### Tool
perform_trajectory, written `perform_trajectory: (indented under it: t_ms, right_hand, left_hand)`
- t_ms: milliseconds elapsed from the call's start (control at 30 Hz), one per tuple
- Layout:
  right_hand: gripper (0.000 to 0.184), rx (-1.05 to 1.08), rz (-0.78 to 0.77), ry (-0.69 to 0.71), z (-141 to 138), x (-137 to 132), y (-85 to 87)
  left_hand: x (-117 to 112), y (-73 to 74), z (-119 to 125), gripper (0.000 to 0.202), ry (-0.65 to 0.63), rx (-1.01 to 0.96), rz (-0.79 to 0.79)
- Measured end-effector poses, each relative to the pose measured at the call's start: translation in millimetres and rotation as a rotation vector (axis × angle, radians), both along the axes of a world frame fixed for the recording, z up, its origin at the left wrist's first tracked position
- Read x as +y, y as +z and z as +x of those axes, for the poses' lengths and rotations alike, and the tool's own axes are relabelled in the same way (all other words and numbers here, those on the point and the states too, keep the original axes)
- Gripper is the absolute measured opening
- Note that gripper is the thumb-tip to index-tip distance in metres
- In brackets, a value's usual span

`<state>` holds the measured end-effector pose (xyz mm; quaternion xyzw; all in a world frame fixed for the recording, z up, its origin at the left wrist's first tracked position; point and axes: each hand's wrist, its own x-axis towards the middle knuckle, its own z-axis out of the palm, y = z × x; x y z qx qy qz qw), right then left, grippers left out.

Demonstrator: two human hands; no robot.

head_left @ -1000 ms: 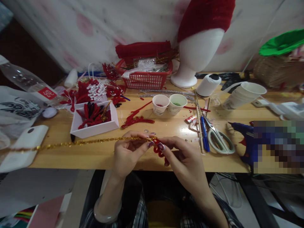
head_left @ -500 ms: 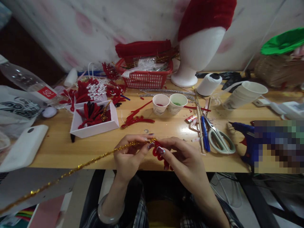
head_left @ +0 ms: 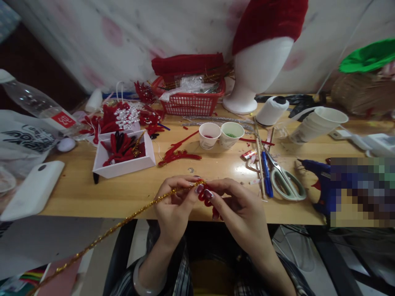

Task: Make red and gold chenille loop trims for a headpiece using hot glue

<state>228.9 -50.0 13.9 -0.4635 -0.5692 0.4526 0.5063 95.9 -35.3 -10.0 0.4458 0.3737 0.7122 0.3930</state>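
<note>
Over the table's front edge, my left hand [head_left: 174, 201] is closed, pinching a long gold tinsel stem [head_left: 120, 224] that trails down to the lower left. My right hand [head_left: 239, 205] is closed on a small red looped piece [head_left: 206, 196], which looks like bent pipe cleaner. The two sets of fingertips nearly meet, and the tinsel's end lies against the top of the red loops. Fingers partly hide the red piece, and its lower part hangs below them.
Behind my hands stand two paper cups [head_left: 210, 135] of beads. A white box [head_left: 123, 164] of red and black pieces sits left. Scissors [head_left: 285, 181], a blue pen [head_left: 267, 174] and a glue gun [head_left: 321, 181] lie right. Farther back are a red basket [head_left: 191, 102] and a foam head [head_left: 262, 70].
My left hand has shifted slightly right, closer to my right hand. The trailing tinsel has swung right and now slopes down more steeply. My right hand stays almost in place.
</note>
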Motion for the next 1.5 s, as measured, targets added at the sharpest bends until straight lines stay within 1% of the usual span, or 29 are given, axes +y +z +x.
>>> perform_trajectory:
  t_ms: [133,267,333,433,600,667,733,800,900,1033,1200,1300,1400,1500]
  right_hand:
    - [0.014,-0.092,0.082,0.008,0.9,1.6,-2.2]
    - [0.015,-0.159,0.147,0.017,0.8,2.3,-4.0]
    - [0.016,-0.168,0.159,0.020,0.7,2.4,-4.5]
    - [0.017,-0.177,0.169,0.029,0.8,2.9,-4.6]
    - [0.017,-0.179,0.179,0.023,1.0,3.6,-4.1]
    - [0.016,-0.149,0.149,0.008,0.8,3.7,-3.8]
    - [0.013,-0.101,0.105,0.000,0.7,3.9,-3.4]
    - [0.012,-0.066,0.060,0.000,0.7,4.5,-3.0]
    - [0.011,-0.032,0.006,0.005,0.6,6.0,-1.8]
    - [0.009,0.065,-0.081,0.014,0.0,7.9,1.4]
    - [0.013,0.123,-0.141,0.029,0.0,7.1,3.7]
    - [0.014,0.098,-0.134,0.006,0.6,5.4,2.7]
    - [0.012,0.049,-0.065,-0.003,0.8,4.0,0.7]
    - [0.014,0.019,-0.021,0.020,1.0,3.5,-1.7]
  left_hand:
    - [-0.3,4.3,1.5,0.018,0.082,0.008,-0.038]
    - [-1.2,4.8,3.6,0.017,0.143,-0.017,-0.123]
    - [-1.6,4.3,3.5,0.018,0.126,-0.056,-0.172]
    - [-1.0,5.4,2.0,0.020,0.059,-0.144,-0.260]
    - [3.9,14.5,1.3,0.035,-0.044,-0.357,-0.392]
    - [5.8,16.7,2.0,0.039,-0.068,-0.420,-0.432]
    - [6.9,16.1,2.2,0.039,-0.079,-0.430,-0.455]
    - [6.8,13.2,1.5,0.038,-0.072,-0.397,-0.451]
    - [5.2,7.5,-1.0,0.033,-0.047,-0.316,-0.388]
    - [2.6,2.4,-4.5,0.026,-0.071,-0.228,-0.311]
    - [0.8,0.5,-3.2,0.024,-0.085,-0.200,-0.296]
    - [0.5,0.2,-1.8,0.023,-0.075,-0.203,-0.304]
    - [1.6,1.8,-4.2,0.026,-0.050,-0.188,-0.299]
    - [4.2,6.3,-8.9,0.028,-0.109,-0.208,-0.317]
